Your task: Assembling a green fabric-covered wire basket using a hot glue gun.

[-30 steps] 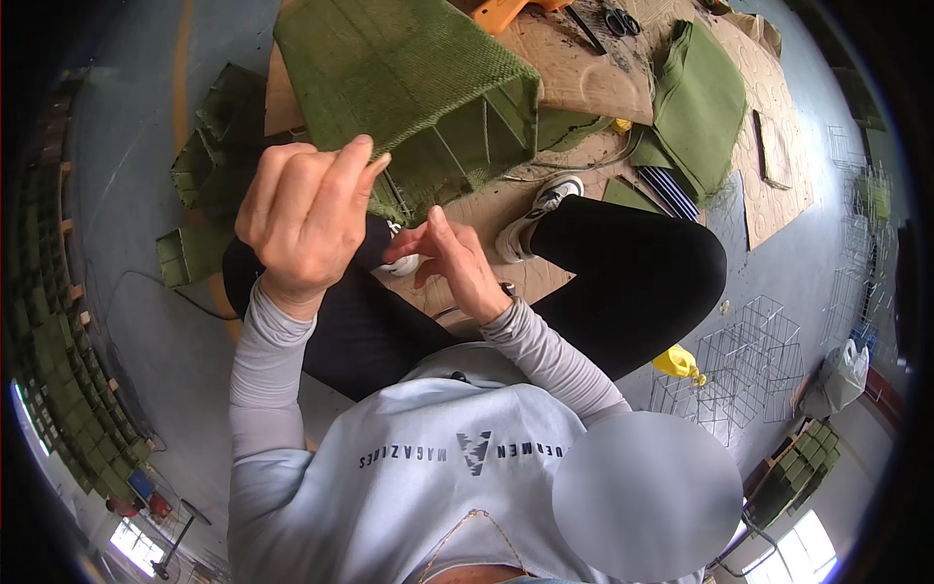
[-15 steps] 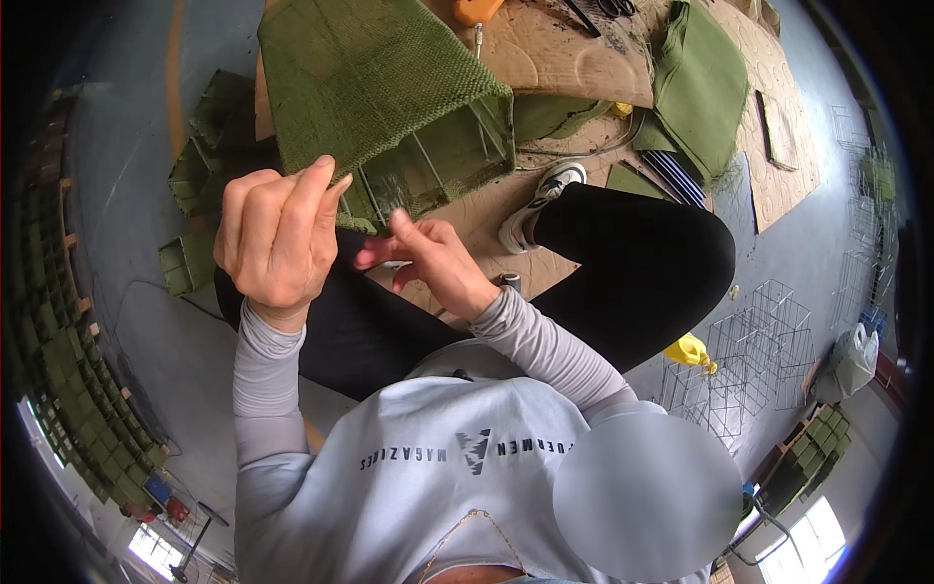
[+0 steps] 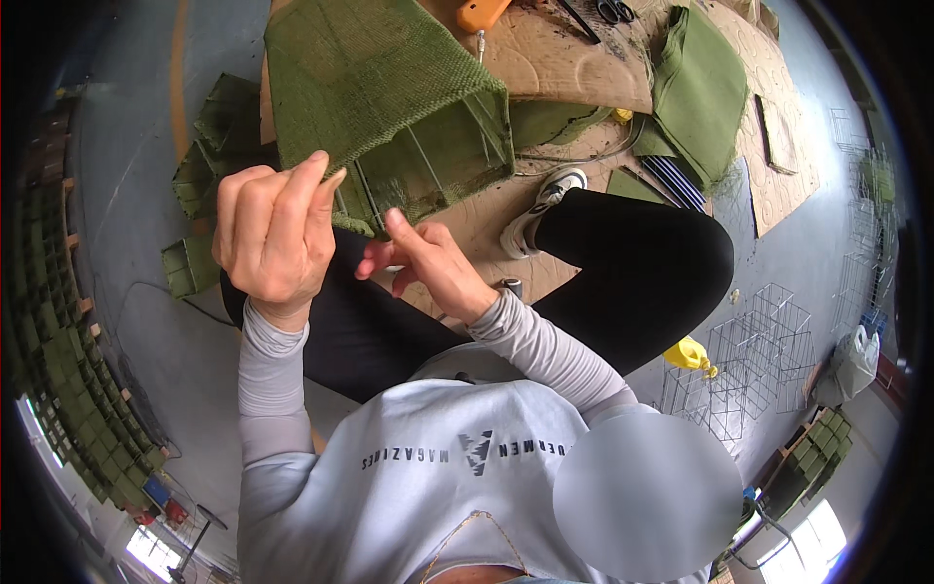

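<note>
A box-shaped basket of green mesh cloth over a wire frame [image 3: 375,78] lies tilted in front of me, its open side facing me. My left hand [image 3: 277,234] is raised at the basket's near left corner, thumb and forefinger pinched together, the other fingers curled. Whatever is in that pinch is too small to make out. Just below the basket's near rim is my right hand [image 3: 433,265], thumb up and fingers bent but apart. I see nothing held in it.
More green cloth boxes [image 3: 185,268] stand at the left. Cardboard [image 3: 584,68] carries an orange tool [image 3: 482,14] and black scissors [image 3: 615,10]. Folded green cloth [image 3: 700,92] lies to the right. Bare wire frames [image 3: 749,360] and a yellow bag [image 3: 689,352] are on the floor.
Both hands keep almost the same pose, the left pinch still closed. Only a slight shift of the whole view shows.
</note>
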{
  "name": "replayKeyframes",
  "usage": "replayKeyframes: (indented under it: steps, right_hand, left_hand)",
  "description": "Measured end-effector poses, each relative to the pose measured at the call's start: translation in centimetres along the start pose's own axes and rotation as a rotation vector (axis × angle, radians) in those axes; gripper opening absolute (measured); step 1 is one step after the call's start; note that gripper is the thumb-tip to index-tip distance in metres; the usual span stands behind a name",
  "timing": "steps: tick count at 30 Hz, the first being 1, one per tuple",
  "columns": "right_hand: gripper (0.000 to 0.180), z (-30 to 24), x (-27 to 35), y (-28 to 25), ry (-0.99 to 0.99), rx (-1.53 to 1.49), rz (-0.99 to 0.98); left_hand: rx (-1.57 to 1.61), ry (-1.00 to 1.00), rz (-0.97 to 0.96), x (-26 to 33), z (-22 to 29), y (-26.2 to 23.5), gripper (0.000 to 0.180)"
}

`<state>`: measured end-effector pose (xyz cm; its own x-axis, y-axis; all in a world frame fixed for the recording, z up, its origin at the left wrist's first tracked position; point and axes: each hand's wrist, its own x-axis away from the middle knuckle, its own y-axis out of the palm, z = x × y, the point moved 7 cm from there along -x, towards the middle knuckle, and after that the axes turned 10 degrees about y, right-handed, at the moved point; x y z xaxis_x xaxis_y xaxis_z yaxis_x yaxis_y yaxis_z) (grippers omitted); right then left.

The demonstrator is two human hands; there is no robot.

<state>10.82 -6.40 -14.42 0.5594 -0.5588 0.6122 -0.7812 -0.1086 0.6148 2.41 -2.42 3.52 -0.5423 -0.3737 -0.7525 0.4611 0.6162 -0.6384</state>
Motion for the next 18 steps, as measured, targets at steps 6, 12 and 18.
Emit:
replayKeyframes:
  steps: [6,12,18]
  right_hand:
    - [0.045,-0.6,0.2,2.0,-0.135,0.179,-0.215]
    - [0.041,-0.4,-0.1,1.7,-0.075,-0.052,-0.177]
    - [0.044,-0.8,-0.8,1.2,-0.034,0.007,-0.049]
  left_hand:
    - [-0.042,-0.074,0.089,0.3,-1.7,-0.8,0.017]
    - [-0.06,-0.132,0.105,0.9,-2.5,-1.6,0.011]
    - [-0.058,-0.115,0.129,0.8,-2.4,-1.6,0.015]
